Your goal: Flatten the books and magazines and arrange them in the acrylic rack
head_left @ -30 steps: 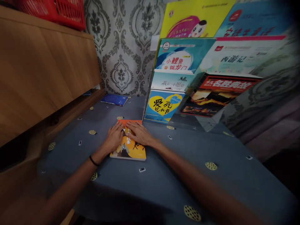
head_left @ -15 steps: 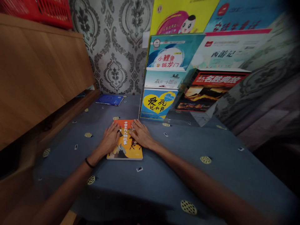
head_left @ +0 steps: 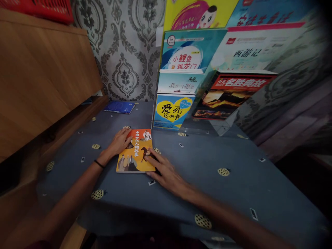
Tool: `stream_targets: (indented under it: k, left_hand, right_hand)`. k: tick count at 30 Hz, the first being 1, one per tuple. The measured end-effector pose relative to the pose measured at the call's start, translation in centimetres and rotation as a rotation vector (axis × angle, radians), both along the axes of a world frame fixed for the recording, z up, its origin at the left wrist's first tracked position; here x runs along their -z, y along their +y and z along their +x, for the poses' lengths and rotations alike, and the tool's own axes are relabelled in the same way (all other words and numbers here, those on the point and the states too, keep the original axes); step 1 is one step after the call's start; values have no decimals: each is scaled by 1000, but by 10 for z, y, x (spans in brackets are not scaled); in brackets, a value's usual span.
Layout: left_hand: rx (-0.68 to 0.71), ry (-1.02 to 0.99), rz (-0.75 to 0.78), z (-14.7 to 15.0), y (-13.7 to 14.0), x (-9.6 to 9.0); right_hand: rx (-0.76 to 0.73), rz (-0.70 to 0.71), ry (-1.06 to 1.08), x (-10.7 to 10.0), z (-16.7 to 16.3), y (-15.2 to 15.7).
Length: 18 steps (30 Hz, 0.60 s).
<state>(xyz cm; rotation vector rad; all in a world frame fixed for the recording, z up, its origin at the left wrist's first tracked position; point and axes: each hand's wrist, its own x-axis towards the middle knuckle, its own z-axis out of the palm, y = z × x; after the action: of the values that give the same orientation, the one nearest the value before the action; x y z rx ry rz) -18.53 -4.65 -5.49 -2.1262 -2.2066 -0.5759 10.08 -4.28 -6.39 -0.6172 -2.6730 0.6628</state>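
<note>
One orange book [head_left: 136, 154] is flat on the tablecloth [head_left: 207, 152], left hand [head_left: 119, 142] loose-fingered at its 10 o'clock, right hand [head_left: 166, 172] just slid down to 4, fingers spread, so more of it's showing, though I can't tell if either's gripping.

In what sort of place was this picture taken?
Most likely a reading corner in a home, judging by the Chinese books displayed in tiers, the pineapple-print tablecloth and the damask wallpaper.

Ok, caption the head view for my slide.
An orange-and-yellow book on a patterned tablecloth, with the left hand on its upper left and the right hand at its lower right.
</note>
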Motion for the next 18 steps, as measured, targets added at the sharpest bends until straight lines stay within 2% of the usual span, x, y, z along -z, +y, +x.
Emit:
stream_targets:
  k: [4,7,10,12,14,16,18]
  left_hand:
    - [-128,160,-44,12,-25,-23]
    - [-231,230,-165,22,-52,-40]
    - [-246,233,-283,36,-72,-48]
    - [-246,257,-273,46,-76,-49]
    - [-263,297,-189,53,-73,-47]
    - [-260,328,-100,57,-66,-45]
    - [-217,318,-54,57,-58,-40]
  right_hand:
    - [-13,-11,-12,0,20,39]
    - [80,42,25,4,39,73]
    - [177,80,100,7,49,90]
    - [205,98,143,5,50,88]
    - [206,135,167,0,46,77]
    - [147,164,166,-8,36,62]
    - [25,147,139,-16,19,44]
